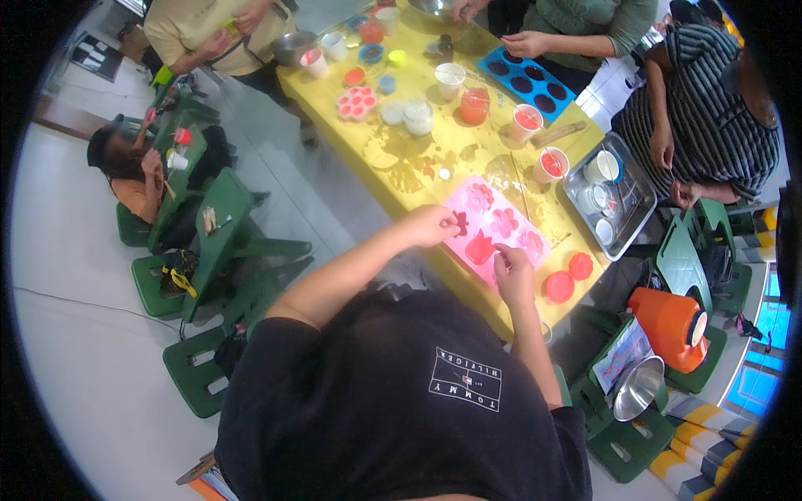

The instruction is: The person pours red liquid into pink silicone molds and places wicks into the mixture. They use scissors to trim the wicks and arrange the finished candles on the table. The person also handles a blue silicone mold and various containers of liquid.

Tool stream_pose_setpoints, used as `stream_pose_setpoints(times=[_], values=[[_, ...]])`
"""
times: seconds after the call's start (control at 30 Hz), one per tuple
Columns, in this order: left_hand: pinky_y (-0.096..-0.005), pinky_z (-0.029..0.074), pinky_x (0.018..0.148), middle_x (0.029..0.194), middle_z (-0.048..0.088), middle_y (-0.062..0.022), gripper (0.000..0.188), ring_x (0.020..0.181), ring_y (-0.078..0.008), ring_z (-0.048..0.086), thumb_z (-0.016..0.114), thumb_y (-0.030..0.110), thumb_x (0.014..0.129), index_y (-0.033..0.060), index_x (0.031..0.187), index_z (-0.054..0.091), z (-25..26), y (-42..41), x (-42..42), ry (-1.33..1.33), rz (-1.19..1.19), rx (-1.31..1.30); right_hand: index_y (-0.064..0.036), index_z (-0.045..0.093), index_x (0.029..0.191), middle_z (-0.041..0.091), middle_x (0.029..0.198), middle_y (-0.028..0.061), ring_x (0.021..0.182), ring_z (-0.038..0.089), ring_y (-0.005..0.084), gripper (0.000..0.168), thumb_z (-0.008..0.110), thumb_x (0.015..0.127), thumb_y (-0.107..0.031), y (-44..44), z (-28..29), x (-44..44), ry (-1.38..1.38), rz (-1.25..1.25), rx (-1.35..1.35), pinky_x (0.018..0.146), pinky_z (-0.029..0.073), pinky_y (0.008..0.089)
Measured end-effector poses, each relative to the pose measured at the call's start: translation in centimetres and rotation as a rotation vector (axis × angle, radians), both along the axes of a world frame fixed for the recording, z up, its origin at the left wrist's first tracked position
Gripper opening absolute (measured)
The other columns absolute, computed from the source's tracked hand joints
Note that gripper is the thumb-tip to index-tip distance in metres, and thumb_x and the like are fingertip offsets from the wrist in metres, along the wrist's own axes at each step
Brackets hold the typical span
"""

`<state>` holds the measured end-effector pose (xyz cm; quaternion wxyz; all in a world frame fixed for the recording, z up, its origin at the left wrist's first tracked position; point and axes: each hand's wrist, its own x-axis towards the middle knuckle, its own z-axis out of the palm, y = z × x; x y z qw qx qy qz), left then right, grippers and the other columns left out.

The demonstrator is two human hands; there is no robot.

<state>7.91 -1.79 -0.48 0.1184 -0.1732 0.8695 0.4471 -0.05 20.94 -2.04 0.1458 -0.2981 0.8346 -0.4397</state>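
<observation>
On the yellow-covered table in front of me lies a pink mold (471, 215), likely silicone, with several flower-shaped cavities holding red and pink material. My left hand (435, 225) is curled over its left side, fingertips beside a dark red leaf-like shape (461, 223). My right hand (515, 270) is at the near right part, thumb and finger close together beside a red tulip-like shape (480, 248). Whether either hand pinches something small cannot be made out. Two small red scalloped molds (559, 287) sit to the right of my right hand.
Paper cups of red mix with sticks (551, 165), a glass jar (418, 119) and a blue mold (529, 83) stand farther up the wet table (351, 141). A metal tray (642, 210) holds containers at right. Co-workers' hands (523, 45) work opposite. Green chairs (194, 376) flank the table.
</observation>
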Motion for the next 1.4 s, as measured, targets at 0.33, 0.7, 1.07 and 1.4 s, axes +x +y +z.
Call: stream_pose_setpoints(times=[0.33, 0.7, 1.07, 1.4], values=[[-0.0449, 0.032, 0.098, 0.132, 0.034, -0.0206, 0.063, 0.122, -0.0378, 0.034, 0.065, 0.031, 0.079, 0.0035, 0.131, 0.040, -3.0, -15.6, 1.6, 0.029, 0.355, -0.686, -0.003, 0.065, 0.096, 0.062, 0.081, 0.0148, 0.072, 0.060, 0.0265, 0.018, 0.061, 0.079, -0.007, -12.7, 0.8, 1.0, -0.077, 0.107, 0.008, 0.067, 0.049, 0.0346], [-0.0619, 0.018, 0.101, 0.144, 0.016, -0.0196, 0.070, 0.131, -0.0431, 0.017, 0.059, 0.046, 0.081, 0.0105, 0.137, 0.035, -6.9, -29.0, 0.8, 0.041, 0.198, -0.817, 0.000, 0.063, 0.094, 0.060, 0.076, 0.0162, 0.073, 0.058, 0.0331, 0.017, 0.060, 0.078, -0.006, -30.0, -0.8, 2.6, -0.080, 0.279, 0.035, 0.069, 0.047, 0.0411], [-0.0653, 0.020, 0.097, 0.145, 0.016, -0.0189, 0.067, 0.129, -0.0435, 0.019, 0.057, 0.050, 0.081, 0.0180, 0.137, 0.037, -7.9, -32.1, 0.7, 0.127, 0.026, -0.758, 0.000, 0.063, 0.093, 0.060, 0.075, 0.0158, 0.075, 0.058, 0.0323, 0.018, 0.061, 0.076, -0.004, -35.0, -1.5, 1.8, -0.096, 0.193, 0.097, 0.071, 0.047, 0.0396], [-0.0651, 0.021, 0.096, 0.145, 0.017, -0.0189, 0.065, 0.129, -0.0426, 0.019, 0.057, 0.049, 0.082, 0.0164, 0.135, 0.040, -8.0, -32.4, 0.6, 0.167, 0.003, -0.756, -0.001, 0.063, 0.094, 0.060, 0.076, 0.0153, 0.076, 0.058, 0.0320, 0.019, 0.061, 0.076, -0.004, -36.2, -1.2, 1.7, -0.098, 0.168, 0.110, 0.072, 0.048, 0.0396]])
